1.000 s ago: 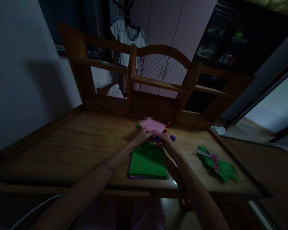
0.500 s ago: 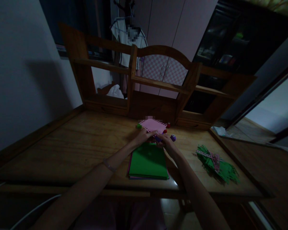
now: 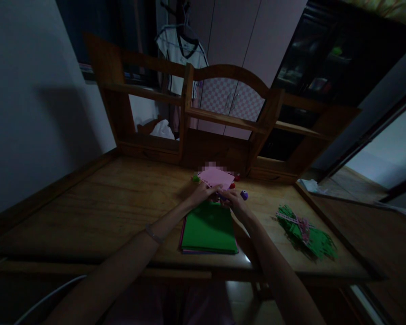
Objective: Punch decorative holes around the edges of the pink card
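A pink paper sheet (image 3: 217,177) with small holes punched along its edges is held up over the back of the desk. My left hand (image 3: 203,194) grips its near-left edge, thumb on top. At the near-right edge, my right hand (image 3: 234,199) is closed around a small purple craft punch (image 3: 222,196), mostly hidden by the fingers. Just below both hands lies a stack of coloured sheets, a green sheet (image 3: 209,230) on top. Beside my right hand stands another purple punch (image 3: 244,195). Red punches (image 3: 237,177) and a green one (image 3: 196,178) sit around the pink sheet.
On the right of the wooden desk (image 3: 122,203) lies a pile of green paper cuttings (image 3: 311,237) with pink punched strips (image 3: 303,227) across it. A wooden shelf rack (image 3: 223,119) rises along the back edge. A wall (image 3: 37,113) bounds the left side.
The pink sheet has shifted and turned slightly between my hands. My right hand has moved a little along its near edge, still on the purple punch.
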### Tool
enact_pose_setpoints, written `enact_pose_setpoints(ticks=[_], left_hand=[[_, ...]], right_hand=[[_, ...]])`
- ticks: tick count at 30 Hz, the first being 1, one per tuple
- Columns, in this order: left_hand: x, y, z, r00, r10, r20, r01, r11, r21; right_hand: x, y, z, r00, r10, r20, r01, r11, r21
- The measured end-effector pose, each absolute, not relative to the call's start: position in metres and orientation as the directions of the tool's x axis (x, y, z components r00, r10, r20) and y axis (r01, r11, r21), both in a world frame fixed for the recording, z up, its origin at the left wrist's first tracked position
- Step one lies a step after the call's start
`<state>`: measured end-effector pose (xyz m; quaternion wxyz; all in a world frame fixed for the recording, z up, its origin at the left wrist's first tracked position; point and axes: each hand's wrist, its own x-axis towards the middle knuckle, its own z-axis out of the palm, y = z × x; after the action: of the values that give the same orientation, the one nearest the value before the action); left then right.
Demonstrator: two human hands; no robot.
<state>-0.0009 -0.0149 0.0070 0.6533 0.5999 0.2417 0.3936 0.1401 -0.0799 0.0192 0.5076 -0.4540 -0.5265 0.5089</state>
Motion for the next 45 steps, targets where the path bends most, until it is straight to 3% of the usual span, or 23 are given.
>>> enact_pose_setpoints(ticks=[13, 22, 29, 45], left_hand=[[-0.001, -0.014, 0.007, 0.539, 0.821, 0.191, -0.229, -0.075, 0.971], [-0.004, -0.009, 0.01, 0.507, 0.838, 0.201, -0.275, -0.064, 0.959], [-0.004, -0.01, 0.013, 0.422, 0.852, 0.309, -0.31, -0.184, 0.933], [-0.004, -0.012, 0.011, 0.422, 0.867, 0.264, -0.271, -0.157, 0.95]], right_hand=[[0.14, -0.079, 0.015, -0.031, 0.997, 0.064, -0.03, 0.063, -0.998], [0.139, -0.078, 0.023, -0.016, 0.999, 0.028, -0.149, 0.025, -0.988], [0.146, -0.073, 0.016, 0.008, 0.999, 0.053, -0.215, 0.054, -0.975], [0.148, -0.072, 0.019, 0.135, 0.991, 0.002, -0.361, 0.051, -0.931]])
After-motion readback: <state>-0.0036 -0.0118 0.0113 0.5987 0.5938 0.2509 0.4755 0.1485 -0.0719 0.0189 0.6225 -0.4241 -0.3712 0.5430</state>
